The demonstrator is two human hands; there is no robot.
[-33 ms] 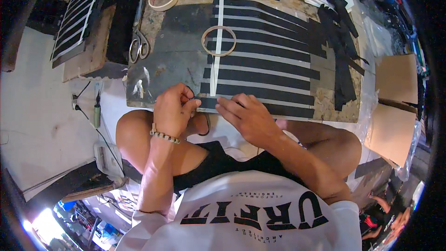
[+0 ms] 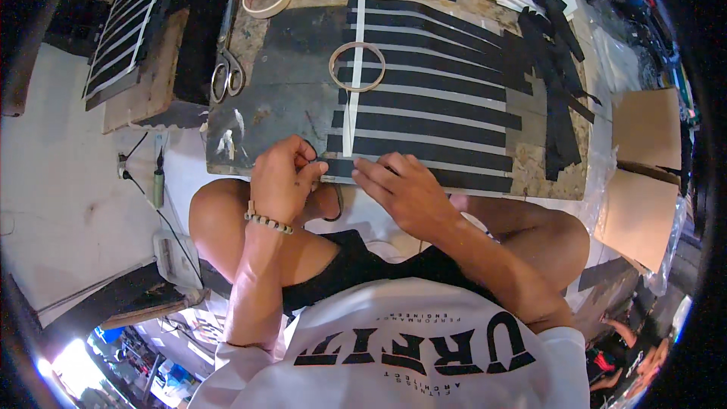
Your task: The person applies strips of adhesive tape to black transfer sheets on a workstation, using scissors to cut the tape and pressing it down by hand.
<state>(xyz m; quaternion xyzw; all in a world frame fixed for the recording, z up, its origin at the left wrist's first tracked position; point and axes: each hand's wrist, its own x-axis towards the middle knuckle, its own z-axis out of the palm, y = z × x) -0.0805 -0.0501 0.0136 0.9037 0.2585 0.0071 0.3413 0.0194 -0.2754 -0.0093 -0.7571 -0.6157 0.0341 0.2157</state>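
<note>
Thumb and fingers of the left hand [image 2: 284,170] curl together at the left end of the lowest black strip [image 2: 485,181], frame centre; the right hand [image 2: 405,193] bends loosely onto it, slightly rightward; whether either pinches, I cannot tell. It runs sideways. Above lie flat matte strips [image 2: 424,128], papery pale tape [image 2: 359,23], worn wooden tabletop [image 2: 549,188].

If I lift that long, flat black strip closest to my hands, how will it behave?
The long, flat black strip will probably flop, since the similar loose black strips heaped on the right lie bent and overlapping. It's likely light, as it looks thin and narrow. Rolling seems unlikely, since it lies flat.
</note>
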